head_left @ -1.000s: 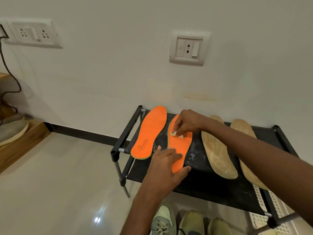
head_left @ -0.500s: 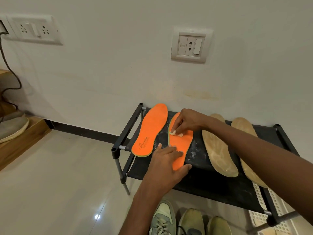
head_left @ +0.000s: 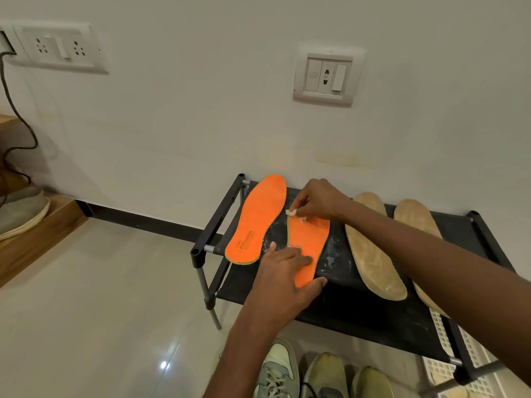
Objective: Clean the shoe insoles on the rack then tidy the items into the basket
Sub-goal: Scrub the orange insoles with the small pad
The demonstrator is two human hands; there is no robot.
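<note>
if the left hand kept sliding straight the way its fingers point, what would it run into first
The left hand lies flat on the heel end of the right-hand orange insole, fingers aimed up its length. It would likely meet the right hand first, which pinches a small white wad near the toe.

Orange insoles (head_left: 258, 222) looked matt, fuzzy cloth-topped foam with a green edge. Tan insoles (head_left: 373, 254) were rough, worn, fibrous. Rack (head_left: 359, 308) had a matt black fabric shelf dusted with white powder, black plastic joints, bare metal legs. Floor (head_left: 86, 311) was glossy tile, reflecting light. Wall was matt paint, stained. Basket (head_left: 471, 351) was white plastic lattice. Step (head_left: 37, 239) was wood.
</note>
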